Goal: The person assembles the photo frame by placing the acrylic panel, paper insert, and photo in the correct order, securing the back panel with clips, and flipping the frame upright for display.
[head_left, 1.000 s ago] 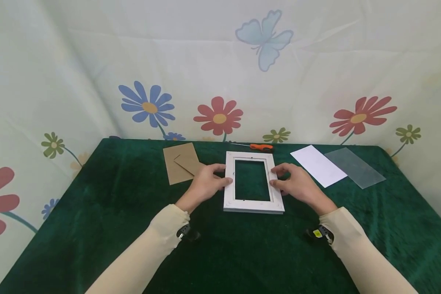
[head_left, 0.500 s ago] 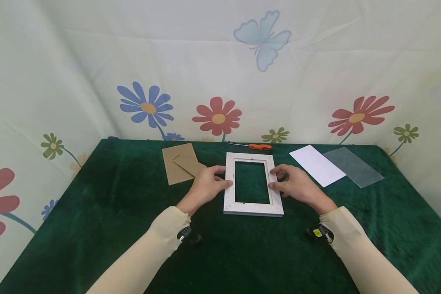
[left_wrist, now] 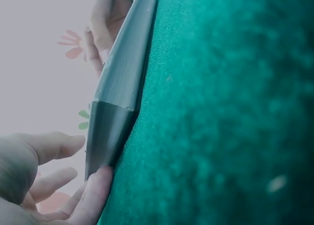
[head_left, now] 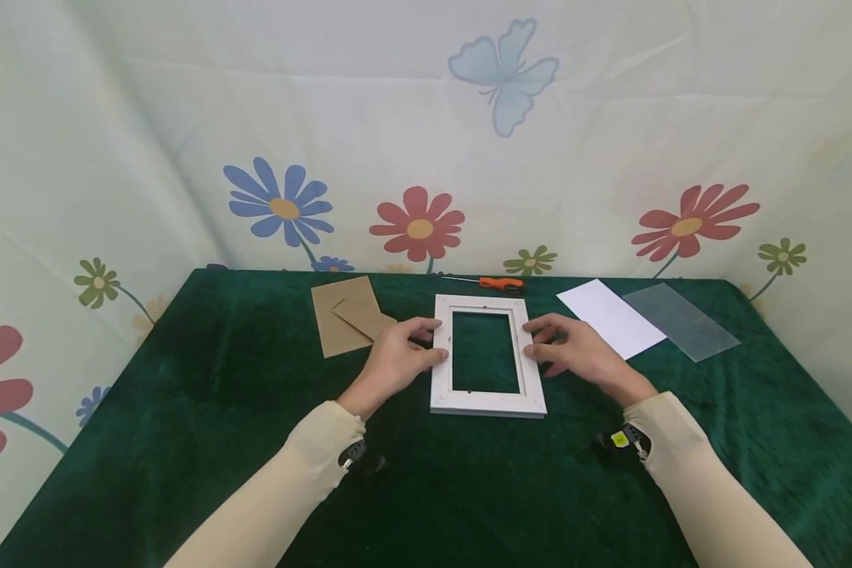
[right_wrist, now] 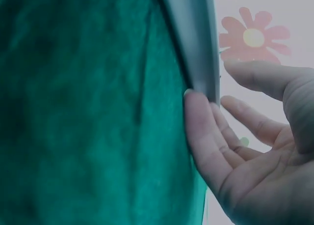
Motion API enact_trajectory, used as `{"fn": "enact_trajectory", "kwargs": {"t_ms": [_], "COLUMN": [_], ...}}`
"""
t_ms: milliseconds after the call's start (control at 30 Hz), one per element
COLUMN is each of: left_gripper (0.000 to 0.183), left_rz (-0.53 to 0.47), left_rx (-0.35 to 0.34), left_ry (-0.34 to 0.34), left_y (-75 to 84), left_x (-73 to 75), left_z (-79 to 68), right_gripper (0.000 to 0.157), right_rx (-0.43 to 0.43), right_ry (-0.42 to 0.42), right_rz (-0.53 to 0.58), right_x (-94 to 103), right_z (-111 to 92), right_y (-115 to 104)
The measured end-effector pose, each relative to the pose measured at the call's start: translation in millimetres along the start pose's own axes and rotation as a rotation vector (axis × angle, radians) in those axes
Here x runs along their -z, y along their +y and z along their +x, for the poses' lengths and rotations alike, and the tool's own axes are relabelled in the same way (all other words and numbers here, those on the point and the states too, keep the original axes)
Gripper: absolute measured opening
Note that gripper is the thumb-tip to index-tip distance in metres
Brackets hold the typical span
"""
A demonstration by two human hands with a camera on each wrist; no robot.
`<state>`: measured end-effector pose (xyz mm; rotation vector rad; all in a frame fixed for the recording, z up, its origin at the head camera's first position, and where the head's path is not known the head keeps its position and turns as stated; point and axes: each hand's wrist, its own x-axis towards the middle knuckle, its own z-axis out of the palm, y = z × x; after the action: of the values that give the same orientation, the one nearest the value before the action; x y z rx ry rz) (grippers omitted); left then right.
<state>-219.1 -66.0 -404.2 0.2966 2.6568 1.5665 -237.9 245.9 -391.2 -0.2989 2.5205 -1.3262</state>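
A white picture frame [head_left: 531,371] lies back side up on the green cloth, its opening showing cloth through it. At its left side is my left hand [head_left: 395,353]; in the left wrist view a fingertip touches the outer edge while the thumb [left_wrist: 64,145] stands just off the face. My right hand [head_left: 575,351] is at the opposite side, fingers lightly bent. In the right wrist view its fingertips [right_wrist: 196,104] touch the frame's outer side, and the thumb is raised apart from it. Small dark tabs show along the frame's inner edge.
Behind my left hand lie a brown backing board [head_left: 341,335] and its stand flap [head_left: 364,314]. An orange-handled screwdriver [head_left: 500,283] lies behind the frame. To the right are a white sheet [head_left: 610,318] and a clear sheet [head_left: 685,323], partly overlapping. A flowered curtain hangs behind the table.
My right hand has shifted slightly outward, and its thumb has moved from the frame's inner edge toward the outer side. The left hand and the frame stay nearly in place.
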Motion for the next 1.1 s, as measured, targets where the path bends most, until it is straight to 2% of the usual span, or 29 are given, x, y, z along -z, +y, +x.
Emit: {"fn": "enact_trajectory", "kwargs": {"t_ms": [167,767,933,1100], "left_gripper": [0.051,0.049,0.048,0.047], "left_rz": [-0.043,0.006,0.019,0.023], "left_rx": [0.013,-0.008,-0.020,-0.020], "left_ry": [-0.024,-0.029,-0.032,-0.033], "left_y": [-5.4,-9.2,-8.3,-8.7], "left_x": [0.8,-0.7,-0.3,-1.1], "left_z": [1.3,-0.7,-0.3,0.1], "right_gripper": [0.053,0.054,0.053,0.053], "right_rx": [-0.002,-0.015,-0.001,0.005], "right_ry": [-0.014,-0.015,-0.021,0.007], "right_rz": [0.042,0.070,0.065,0.059], "right_x": [1.9,4.3,9.5,19.4], "right_z": [2,4,4,6], "right_y": [6,8,5,1]}}
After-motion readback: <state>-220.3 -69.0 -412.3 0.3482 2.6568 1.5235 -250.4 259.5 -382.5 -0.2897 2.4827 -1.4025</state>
